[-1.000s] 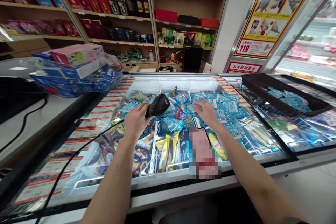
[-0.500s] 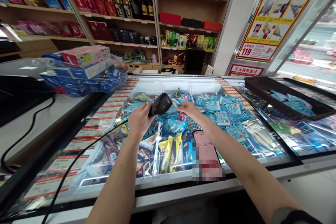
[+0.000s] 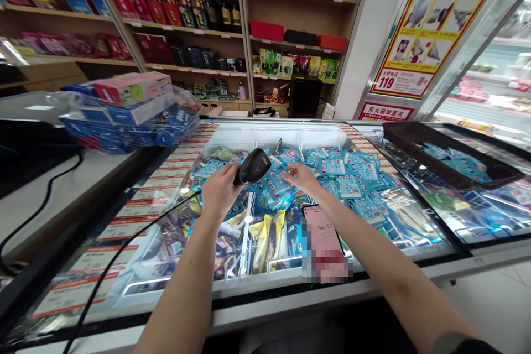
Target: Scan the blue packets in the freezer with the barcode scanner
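- In the head view, the left hand (image 3: 219, 188) is wrapped around the grip of a black handheld scanner (image 3: 254, 165), its fingers closed and the scanner's head standing clear beyond them.
- The scanner's head slants upward from the left hand toward the right in the picture, its rounded front end on the right hand's side. The cable (image 3: 108, 265) trails from the grip toward the near left.
- The right hand (image 3: 305, 177) reaches in from the other side, thumb and fingers drawn narrow at the edge of a blue packet (image 3: 275, 186). Whether they pinch it or only touch it, I cannot tell.
- That blue packet lies between the two hands, to the left of the right fingertips and just below the scanner's head in the picture. The right hand is the nearer one. The packet's long axis is hard to make out among the wrappers around it.
- How high the scanner sits above the packet cannot be judged from this angle.
- Many more blue packets (image 3: 352, 177) spread to the right of the right hand, over the glass-topped freezer (image 3: 244, 312).
- A phone (image 3: 326, 232) lies near the freezer's front edge, beside the right forearm and nearer the person than either hand.
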{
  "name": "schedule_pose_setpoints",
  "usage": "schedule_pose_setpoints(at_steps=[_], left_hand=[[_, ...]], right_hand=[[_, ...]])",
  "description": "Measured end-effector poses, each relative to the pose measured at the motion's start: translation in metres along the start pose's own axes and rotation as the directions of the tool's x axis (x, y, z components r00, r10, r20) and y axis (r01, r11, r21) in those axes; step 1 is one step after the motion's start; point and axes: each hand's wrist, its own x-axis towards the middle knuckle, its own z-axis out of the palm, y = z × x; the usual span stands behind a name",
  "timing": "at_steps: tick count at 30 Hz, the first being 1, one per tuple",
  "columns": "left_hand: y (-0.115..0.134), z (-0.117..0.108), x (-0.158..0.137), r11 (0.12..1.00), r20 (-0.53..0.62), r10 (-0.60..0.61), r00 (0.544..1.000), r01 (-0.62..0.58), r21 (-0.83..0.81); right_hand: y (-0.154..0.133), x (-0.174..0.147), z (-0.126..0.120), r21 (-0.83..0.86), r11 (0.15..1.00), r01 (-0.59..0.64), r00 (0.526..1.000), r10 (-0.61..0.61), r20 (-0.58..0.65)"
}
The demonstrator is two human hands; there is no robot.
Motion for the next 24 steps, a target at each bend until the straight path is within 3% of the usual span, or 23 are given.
schedule_pose_setpoints(at_steps=[3,7,12,16,21,24], left_hand=[[0.0,0.001,-0.001,1.0,-0.01,-0.004,1.0,0.004,-0.001],[-0.002,0.002,0.0,1.0,-0.01,-0.016,1.0,0.016,-0.002],[-0.002,0.001,0.0,1.0,-0.017,0.009,1.0,-0.009,-0.011],[0.0,0.002,0.0,0.999,-0.018,0.042,0.999,-0.042,-0.007],[0.005,0.005,0.001,0.994,-0.006,0.105,0.994,-0.106,-0.026],[0.01,0.008,0.001,0.984,0.012,0.176,0.984,-0.176,-0.02]], right_hand=[[-0.007,-0.004,0.002,-0.211,0.974,0.086,0.996,-0.082,0.029],[-0.009,-0.002,0.003,-0.259,0.959,0.113,0.994,-0.106,0.039],[0.002,0.002,-0.001,-0.122,0.991,0.047,0.997,-0.04,0.058],[0.007,-0.005,-0.021,0.033,0.999,0.024,0.998,-0.026,0.065],[0.024,-0.019,-0.065,0.214,0.977,0.021,0.989,0.011,-0.149],[0.044,-0.021,-0.079,0.281,0.956,0.087,0.931,0.022,-0.364]])
